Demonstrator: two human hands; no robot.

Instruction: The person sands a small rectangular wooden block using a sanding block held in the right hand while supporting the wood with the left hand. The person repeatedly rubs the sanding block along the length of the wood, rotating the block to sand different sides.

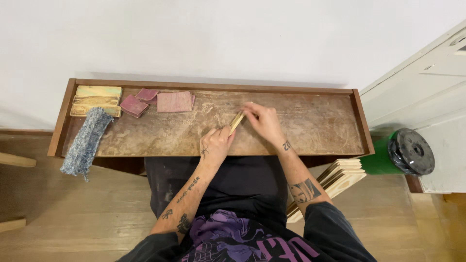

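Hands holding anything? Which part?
Both hold a small wooden stick: left hand at its lower end, right hand at its upper end, over the worn wooden tray.

**Small wooden strip held at both ends**

A short, pale wooden strip (236, 122) sits near the middle of the worn brown surface (315, 126). It is narrow and light tan, tilted on a diagonal, its upper end to the right, its lower end to the left, both ends partly covered.

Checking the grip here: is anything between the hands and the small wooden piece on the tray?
Nothing visible. The left hand and right hand both already hold the small wooden piece over the tray; sandpaper squares and cloth lie well off to the left.
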